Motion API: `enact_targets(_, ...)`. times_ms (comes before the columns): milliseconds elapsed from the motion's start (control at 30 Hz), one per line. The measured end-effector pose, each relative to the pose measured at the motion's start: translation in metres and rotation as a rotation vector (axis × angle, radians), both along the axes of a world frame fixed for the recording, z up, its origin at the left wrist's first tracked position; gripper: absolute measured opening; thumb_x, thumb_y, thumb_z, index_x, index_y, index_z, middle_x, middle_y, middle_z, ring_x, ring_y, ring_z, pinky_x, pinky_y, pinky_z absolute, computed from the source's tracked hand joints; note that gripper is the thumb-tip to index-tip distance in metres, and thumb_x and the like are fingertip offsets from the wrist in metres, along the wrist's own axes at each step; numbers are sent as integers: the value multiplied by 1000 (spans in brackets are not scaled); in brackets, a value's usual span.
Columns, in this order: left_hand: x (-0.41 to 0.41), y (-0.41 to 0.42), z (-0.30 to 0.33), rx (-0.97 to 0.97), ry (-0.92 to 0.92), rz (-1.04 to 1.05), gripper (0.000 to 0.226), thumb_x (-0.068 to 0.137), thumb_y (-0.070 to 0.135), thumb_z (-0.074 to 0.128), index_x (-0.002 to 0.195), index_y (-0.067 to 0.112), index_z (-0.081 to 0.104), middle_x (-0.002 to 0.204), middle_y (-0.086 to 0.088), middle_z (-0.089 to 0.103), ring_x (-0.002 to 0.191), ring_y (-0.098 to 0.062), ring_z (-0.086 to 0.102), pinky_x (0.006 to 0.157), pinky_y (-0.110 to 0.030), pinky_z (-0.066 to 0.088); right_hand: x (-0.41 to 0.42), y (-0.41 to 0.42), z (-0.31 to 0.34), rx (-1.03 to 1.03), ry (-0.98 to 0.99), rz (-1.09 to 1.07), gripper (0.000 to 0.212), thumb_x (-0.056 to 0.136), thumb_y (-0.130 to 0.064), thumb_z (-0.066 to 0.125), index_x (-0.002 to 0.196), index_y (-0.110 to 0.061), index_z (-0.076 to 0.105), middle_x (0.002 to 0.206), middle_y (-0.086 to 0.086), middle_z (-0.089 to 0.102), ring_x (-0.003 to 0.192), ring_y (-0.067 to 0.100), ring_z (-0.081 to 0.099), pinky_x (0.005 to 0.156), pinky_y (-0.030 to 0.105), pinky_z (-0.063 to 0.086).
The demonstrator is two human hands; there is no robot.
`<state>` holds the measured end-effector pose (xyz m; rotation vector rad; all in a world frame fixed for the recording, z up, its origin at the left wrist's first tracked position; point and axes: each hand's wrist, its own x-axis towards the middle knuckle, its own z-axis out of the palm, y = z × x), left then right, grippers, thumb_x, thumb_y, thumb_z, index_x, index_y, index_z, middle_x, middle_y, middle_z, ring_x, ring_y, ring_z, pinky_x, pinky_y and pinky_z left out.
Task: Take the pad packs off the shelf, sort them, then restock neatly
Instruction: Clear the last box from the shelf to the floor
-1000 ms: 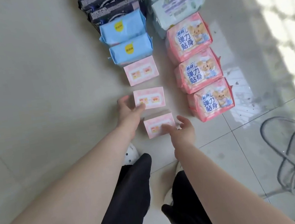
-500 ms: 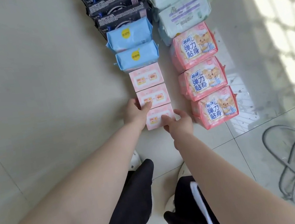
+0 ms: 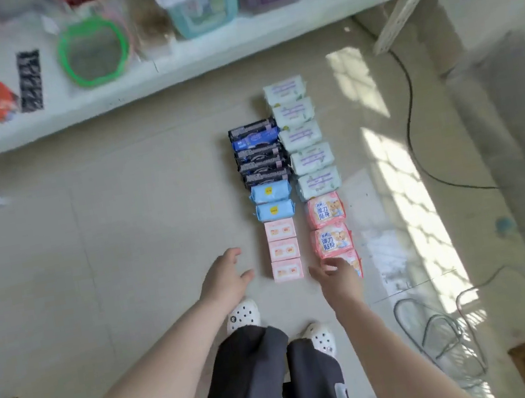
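Pad packs lie in two rows on the floor tiles. The left row holds dark packs point(image 3: 258, 153), two light blue packs point(image 3: 272, 201) and three small pale pink packs point(image 3: 283, 250), pushed together. In the right row lie several mint packs point(image 3: 303, 138) and three pink packs with a bear print point(image 3: 328, 224). My left hand point(image 3: 224, 279) hovers open to the left of the nearest pale pink pack, apart from it. My right hand point(image 3: 334, 275) is open too and covers part of the nearest bear-print pack.
A white shelf point(image 3: 163, 73) runs along the back with a green-rimmed round item point(image 3: 93, 51), a teal tub point(image 3: 204, 7), a green bottle and other goods. A black cable point(image 3: 412, 125) and wire loops point(image 3: 436, 333) lie on the right. Brown furniture corners stand at both lower edges.
Both hands have let go of the nearest pale pink pack and drawn apart. The three pale pink packs now touch. The view has pulled back and up, showing the shelf.
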<state>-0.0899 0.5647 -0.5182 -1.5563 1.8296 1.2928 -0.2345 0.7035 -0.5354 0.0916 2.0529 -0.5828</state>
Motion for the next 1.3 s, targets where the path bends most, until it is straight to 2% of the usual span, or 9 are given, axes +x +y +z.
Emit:
enact_targets(133,0,-37,177,-117,36,-197,57,89,24,61,141,18,39,141,-4,47,128,-20,47,102,-25,37,-23,-52,184,-99,212,400,54,87,-35,64,135,-17,49,127,7,61,113,26,59,90,32,47)
enact_targets(233,11,-62,280,-250,93,-323,61,86,24,62,142,17,39,142,-8,46,130,-23,44,106,-29,36,-25,-96,304,-225,421,731,55,90,-39,62,138,-20,46,128,7,61,112,26,60,85,32,45)
enact_targets(333,34,-84,356,-399,133,-325,63,84,25,65,141,18,40,144,-7,45,131,-24,43,106,-31,36,-7,-137,393,-317,608,983,56,90,-41,62,140,-23,45,132,6,58,117,26,56,89,35,47)
enact_targets(433,57,-111,408,-539,133,-322,65,83,28,66,142,21,39,143,-6,45,131,-26,43,105,-34,38,17,-169,443,-316,753,1247,59,90,-42,61,142,-24,41,133,6,54,124,26,48,92,37,44)
enact_targets(667,109,-196,475,-745,119,-349,62,81,28,64,138,27,42,140,-4,48,127,-27,46,98,-36,44,76,-259,487,-280,895,1424,59,89,-41,62,141,-24,41,128,7,55,121,29,49,89,38,45)
enact_targets(800,152,-255,483,-801,33,-428,60,82,28,63,138,22,43,136,-5,50,126,-28,47,99,-38,44,118,-327,493,-287,880,1378,58,88,-40,62,141,-26,41,129,8,54,124,28,47,88,33,43)
enact_targets(900,188,-304,484,-829,-37,-492,58,82,26,62,137,21,43,134,-6,51,125,-28,47,99,-36,44,144,-375,499,-268,852,1357,63,87,-39,63,144,-28,38,136,5,51,128,26,44,94,34,42)
enact_targets(1000,214,-348,491,-839,-80,-499,59,83,28,62,138,21,41,136,-5,50,126,-27,47,97,-37,43,159,-414,507,-248,841,1311,60,88,-39,63,142,-28,40,131,6,52,127,26,45,92,34,41)
enact_targets(1300,177,-460,496,-842,17,-515,62,86,29,59,143,20,36,136,-7,47,126,-27,43,100,-36,40,136,-515,511,-198,878,1288,62,88,-41,63,143,-26,38,127,5,52,123,24,47,90,34,42)
